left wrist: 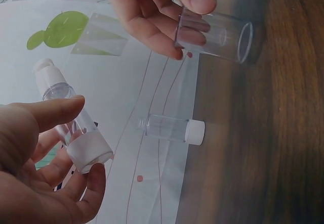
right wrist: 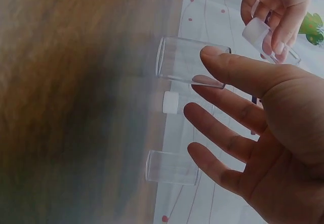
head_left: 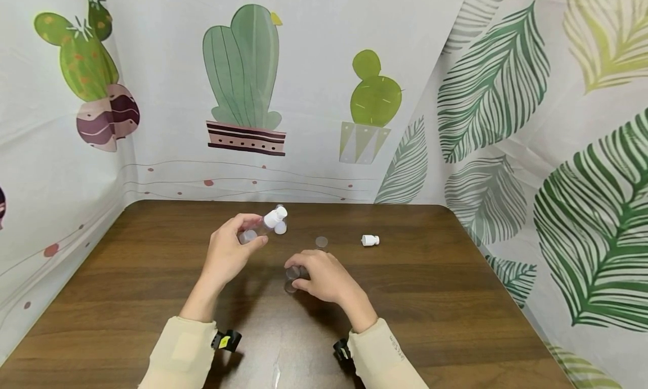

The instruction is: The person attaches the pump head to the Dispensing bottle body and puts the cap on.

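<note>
Up at centre-left, the second bottle (head_left: 280, 228) stands upright on its white base, right behind what the left hand (head_left: 228, 245) is gripping: a clear bottle (head_left: 265, 223) with a white top, held aslant above the counter (head_left: 430, 299) and partly screening its neighbour. And over to the right, the right hand (head_left: 324, 276) has a clear cup (right wrist: 185, 59) pinched by thumb and fingers, low over the wood; whether it touches down, I can't tell. Just past those knuckles, close on the far side, stands the second clear cup (head_left: 321, 242), an obstacle on that line. Farther right, a small white piece (head_left: 370, 240) lies on its side, well apart. The far edge runs just beyond the second bottle, hard against the patterned cloth (head_left: 314, 85); more cloth flanks left and right. The roomiest wood spreads near and right, while the sleeved forearms fill the near middle.
</note>
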Tool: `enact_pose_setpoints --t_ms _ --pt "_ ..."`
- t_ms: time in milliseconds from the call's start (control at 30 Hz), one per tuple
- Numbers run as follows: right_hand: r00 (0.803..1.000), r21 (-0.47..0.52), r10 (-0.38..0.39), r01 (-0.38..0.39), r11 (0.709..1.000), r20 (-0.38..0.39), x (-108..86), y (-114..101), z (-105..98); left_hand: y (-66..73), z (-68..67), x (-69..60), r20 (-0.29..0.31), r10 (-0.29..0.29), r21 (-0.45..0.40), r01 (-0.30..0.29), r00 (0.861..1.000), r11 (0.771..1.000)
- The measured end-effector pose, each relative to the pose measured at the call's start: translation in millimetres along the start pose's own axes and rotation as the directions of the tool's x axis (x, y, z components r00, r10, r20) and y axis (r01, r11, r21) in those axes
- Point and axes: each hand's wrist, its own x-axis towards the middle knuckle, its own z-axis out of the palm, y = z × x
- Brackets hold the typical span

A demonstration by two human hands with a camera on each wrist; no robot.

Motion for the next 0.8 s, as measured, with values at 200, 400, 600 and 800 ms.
enact_pose_setpoints --t_ms 200,400,600,800 --pt "0.999 0.044 0.003 -0.002 0.999 -0.034 -1.2 3.8 -6.3 0.8 0.9 -0.2 -0.001 -0.003 0.002 0.003 1.000 1.000" --pt "0.996 0.095 0.021 -0.013 0.995 -0.087 -2.8 9.0 -13.2 1.0 2.6 -0.5 0.006 0.002 0.002 -0.002 1.000 1.000" --pt "0.987 0.150 0.064 -0.042 0.988 -0.149 -4.6 13.8 -21.3 1.2 4.4 -0.6 0.014 0.014 -0.001 -0.014 1.000 1.000" --pt "0.977 0.182 0.083 -0.047 0.982 -0.196 -7.0 18.6 -27.4 3.5 7.3 -1.5 0.020 0.020 0.001 -0.020 1.000 1.000"
